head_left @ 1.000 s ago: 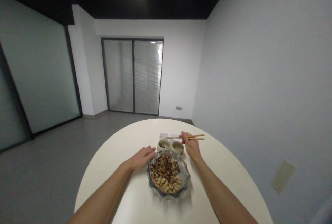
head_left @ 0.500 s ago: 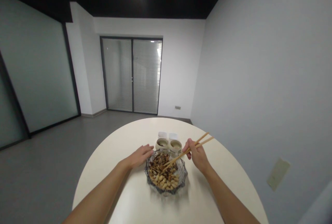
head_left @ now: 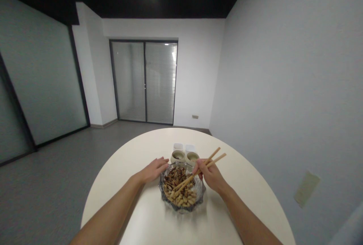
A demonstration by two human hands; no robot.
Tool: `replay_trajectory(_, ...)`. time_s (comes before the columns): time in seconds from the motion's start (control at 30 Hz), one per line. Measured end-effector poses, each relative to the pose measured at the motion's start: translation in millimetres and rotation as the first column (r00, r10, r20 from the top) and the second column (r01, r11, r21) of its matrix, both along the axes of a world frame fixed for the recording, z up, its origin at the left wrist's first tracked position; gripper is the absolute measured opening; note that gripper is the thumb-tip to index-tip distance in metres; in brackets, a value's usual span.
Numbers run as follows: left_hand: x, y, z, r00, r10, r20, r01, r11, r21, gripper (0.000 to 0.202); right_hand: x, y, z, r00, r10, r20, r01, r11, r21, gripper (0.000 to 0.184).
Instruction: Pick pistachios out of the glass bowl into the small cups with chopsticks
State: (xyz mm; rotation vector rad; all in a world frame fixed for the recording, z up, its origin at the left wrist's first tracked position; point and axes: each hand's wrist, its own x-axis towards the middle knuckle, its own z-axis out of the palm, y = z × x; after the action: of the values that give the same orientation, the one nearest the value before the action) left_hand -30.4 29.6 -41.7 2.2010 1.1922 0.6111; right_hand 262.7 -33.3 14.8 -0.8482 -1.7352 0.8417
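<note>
From where I stand, the one view, from the head, takes in a round worktop (head_left: 147,218) with a cut-glass bowl (head_left: 200,187) near its middle; I'll read the clock from that bowl, six being the person's side. The right hand (head_left: 210,173), at about two o'clock, is closed on a pair of wooden chopsticks (head_left: 186,182) that slant down toward eight, tips among the food. The left hand (head_left: 154,169) lies at ten o'clock, fingers stretched out and holding nothing, the fingertips at the bowl's rim; whether they touch it, I can't tell. Inside the bowl, long brown nuts (head_left: 177,176) heap toward twelve and pale peanuts (head_left: 181,200) toward six, with the tips near where the two meet. Just beyond the rim stand two squat pots, the left pot (head_left: 173,158) at twelve and the right pot (head_left: 187,160) at one, and behind them two small white containers (head_left: 178,146). As for progress, I'd judge a pick to be under way, though whether the tips grip anything is unclear. The left pot shows some dark bits; the right one's contents I can't make out. Plenty of both kinds remains in the bowl.
</note>
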Motion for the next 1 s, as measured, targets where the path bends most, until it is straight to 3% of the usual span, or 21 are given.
replay_trajectory(0.53, 0, 2, -2.8, 1.000, 0.015, 0.010, -0.015, 1.000, 0.009, 0.069, 2, -2, 1.1, 0.995, 0.081, 0.053, -0.083, 0.996, 0.030, 0.074)
replay_trajectory(0.8, 1, -2, 1.7, 1.000, 0.015, 0.017, -0.015, 1.000, 0.008, 0.067, -3, -9, 10.3, 0.987, 0.134, 0.088, -0.139, 0.989, 0.054, 0.074)
replay_trajectory(1.0, 0, 0, -2.0, 1.000, 0.011, 0.029, -0.012, 1.000, 0.012, 0.068, -1, -8, 8.2, 0.994, 0.087, 0.059, -0.088, 0.996, 0.017, 0.075)
